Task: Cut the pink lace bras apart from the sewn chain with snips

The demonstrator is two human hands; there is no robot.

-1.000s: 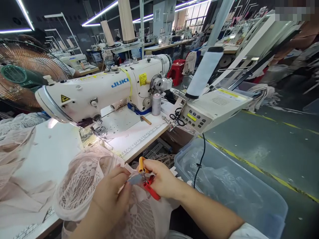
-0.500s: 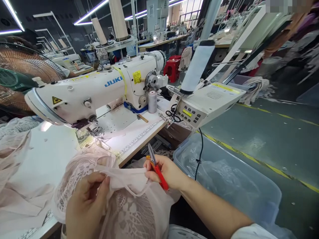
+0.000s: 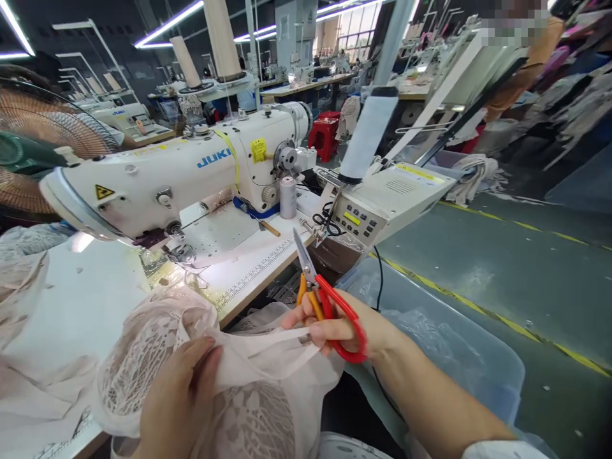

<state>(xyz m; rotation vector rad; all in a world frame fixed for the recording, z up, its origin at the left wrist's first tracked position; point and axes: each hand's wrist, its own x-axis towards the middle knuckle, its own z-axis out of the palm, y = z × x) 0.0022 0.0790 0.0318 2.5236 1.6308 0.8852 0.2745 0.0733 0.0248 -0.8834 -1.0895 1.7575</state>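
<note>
A pale pink lace bra (image 3: 258,408) hangs over the table's front edge, one cup (image 3: 143,357) lying towards the left. My left hand (image 3: 176,395) is closed on its fabric near the middle. My right hand (image 3: 335,325) has scissors (image 3: 351,312) with red and orange handles in its grip, blades pointing up and away. The same hand's thumb and fingers pinch the edge of the bra's thin band (image 3: 277,344), which is stretched between both hands. Part of the lace is hidden behind my left hand.
A white JUKI sewing machine (image 3: 191,159) stands on the table, a grey thread cone (image 3: 287,197) beside it. More pink fabric (image 3: 43,382) lies at left. A control box (image 3: 377,204) sits right, above a clear plastic bin (image 3: 507,382). A fan (image 3: 43,134) is far left.
My right hand has moved right and a little nearer, pulling the band tauter. The scissors have swung so their red handle loop and more of the blades show. My left hand still grips the bra.
</note>
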